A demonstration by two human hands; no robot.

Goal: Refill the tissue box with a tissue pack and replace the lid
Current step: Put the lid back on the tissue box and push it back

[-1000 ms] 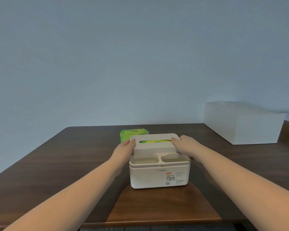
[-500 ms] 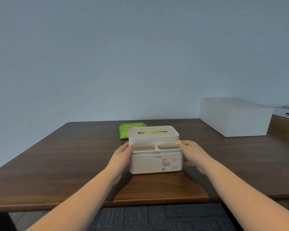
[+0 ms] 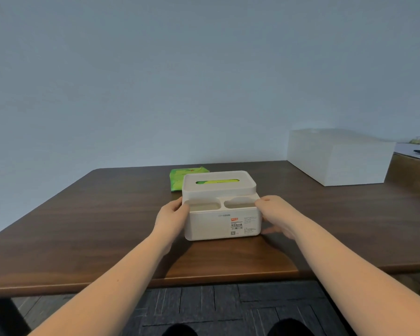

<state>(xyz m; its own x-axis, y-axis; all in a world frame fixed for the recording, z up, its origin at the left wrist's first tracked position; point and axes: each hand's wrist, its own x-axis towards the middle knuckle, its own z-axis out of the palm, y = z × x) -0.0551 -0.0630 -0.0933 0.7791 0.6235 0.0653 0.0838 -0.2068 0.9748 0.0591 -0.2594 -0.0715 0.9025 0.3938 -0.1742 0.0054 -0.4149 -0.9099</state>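
Since half a second ago little has shifted: both hands have stayed on the sides of the tissue box [image 3: 222, 220], and a second ago they were higher up, at the lid [image 3: 219, 182], which now sits on the box with no hand on it.

The left hand [image 3: 171, 218] presses against the left wall of the box, its fingers curled round the near left corner, thumb at the rim. The right hand [image 3: 275, 215] clasps the right wall in the same way, thumb on the rim, the fingers wrapped behind and partly hidden. Both hands grip the box between them.

The box is white and stands near the front edge of the table [image 3: 87, 221], about midway along it. Its front part has two open compartments side by side; the back part is covered by the lid, whose slot shows green and yellow packaging inside. A label with small print is stuck on the front wall.

A green tissue pack [image 3: 178, 178] lies on the table just behind the box, toward the back edge, partly hidden by the lid. A large white container [image 3: 337, 158] stands at the back right corner of the table, well apart from the box.
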